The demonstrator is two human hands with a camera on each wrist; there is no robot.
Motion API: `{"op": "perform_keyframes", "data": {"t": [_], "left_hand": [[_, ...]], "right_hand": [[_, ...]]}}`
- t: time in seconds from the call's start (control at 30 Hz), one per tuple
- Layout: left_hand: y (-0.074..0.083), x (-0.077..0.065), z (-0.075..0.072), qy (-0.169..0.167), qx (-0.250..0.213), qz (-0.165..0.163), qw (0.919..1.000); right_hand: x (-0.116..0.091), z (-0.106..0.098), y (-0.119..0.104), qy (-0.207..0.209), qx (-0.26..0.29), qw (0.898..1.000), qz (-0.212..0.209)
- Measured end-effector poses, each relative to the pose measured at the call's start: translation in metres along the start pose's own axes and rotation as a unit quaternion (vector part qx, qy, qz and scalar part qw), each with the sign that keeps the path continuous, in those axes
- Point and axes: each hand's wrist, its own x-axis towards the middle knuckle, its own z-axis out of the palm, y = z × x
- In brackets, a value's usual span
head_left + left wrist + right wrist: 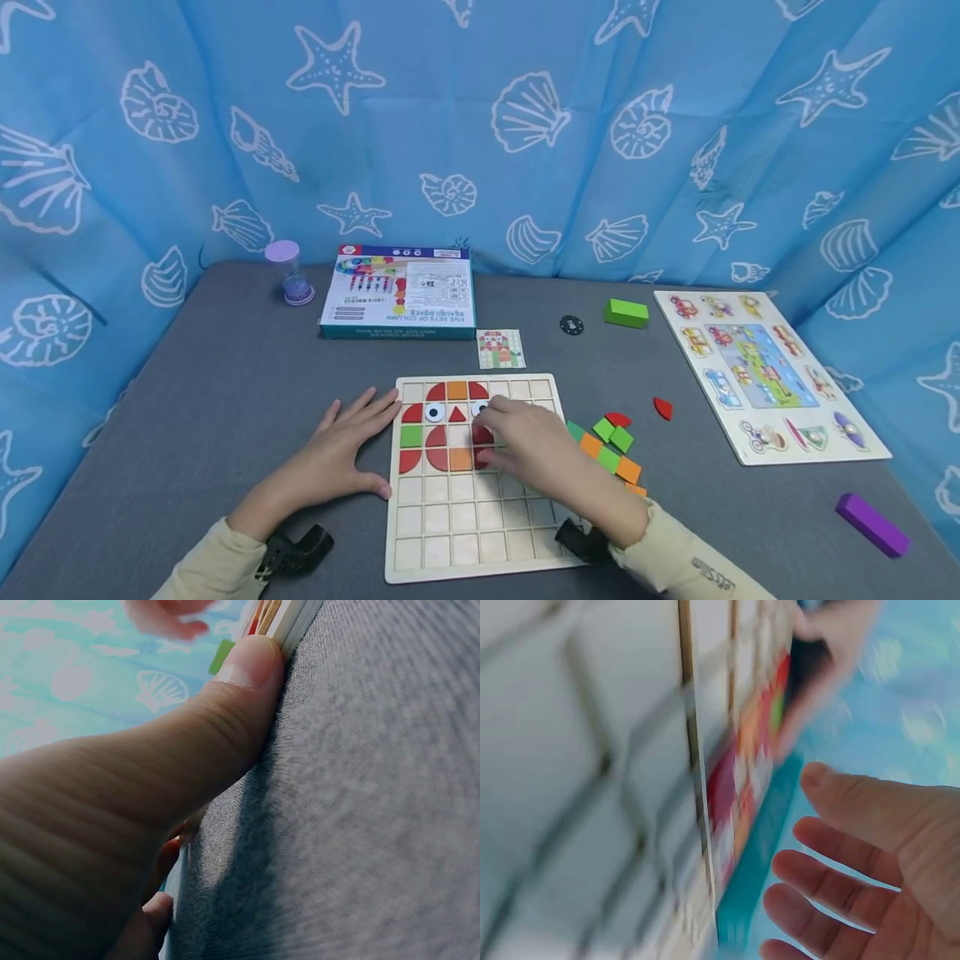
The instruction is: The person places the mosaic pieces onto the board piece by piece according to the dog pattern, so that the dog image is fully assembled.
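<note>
Touching the left edge of the board (426, 552) w/ your L hand (341, 454), fingers spread, thumb on the rim. Your R hand (531, 443) is over the board's upper right part, thumb & fingers apart per the R wrist cam. Board's flat on the gray surface (225, 375), colored tiles (411, 436) in its upper rows, loose pieces (608, 460) just to the R, pic card (498, 348) beyond it next to the box (442, 287).

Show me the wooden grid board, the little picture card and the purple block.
Wooden grid board (465, 548): head view, a bare square in its bottom row.
Little picture card (500, 350): head view, middle of its printed face.
Purple block (872, 524): head view, about midway along it.
</note>
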Motion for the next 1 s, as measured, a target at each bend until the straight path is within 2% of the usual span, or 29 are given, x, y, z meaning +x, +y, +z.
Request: {"op": "perform_keyframes", "data": {"t": [0.1,0.17,0.23,0.33,0.47,0.63,0.77,0.87,1.0], "left_hand": [[0.0,0.0,0.001,-0.002,-0.006,-0.002,1.0],[0.0,0.001,0.001,-0.004,-0.005,-0.004,1.0],[0.0,0.001,0.001,-0.006,-0.004,-0.005,1.0],[0.0,0.0,0.0,-0.004,-0.002,-0.005,1.0],[0.001,0.0,0.0,-0.004,-0.003,-0.006,1.0],[0.0,-0.001,0.0,-0.007,-0.003,-0.011,0.9999],[0.0,0.0,0.0,-0.008,-0.002,-0.011,0.9999],[0.0,0.0,0.001,-0.007,-0.002,-0.01,0.9999],[0.0,0.0,0.0,-0.003,0.0,-0.006,1.0]], "right_hand": [[-0.021,-0.011,0.029,0.041,-0.02,0.997,0.055],[-0.037,-0.015,0.05,0.05,-0.033,0.992,0.109],[-0.052,-0.015,0.069,0.044,-0.049,0.985,0.161],[-0.07,-0.014,0.091,0.011,-0.048,0.972,0.231],[-0.08,-0.009,0.105,-0.011,-0.027,0.963,0.268],[-0.08,-0.005,0.105,0.0,-0.027,0.963,0.267],[-0.076,-0.007,0.094,0.025,-0.028,0.968,0.248],[-0.069,-0.007,0.077,0.051,-0.018,0.977,0.206],[-0.055,-0.002,0.046,0.075,0.001,0.991,0.114]]}}
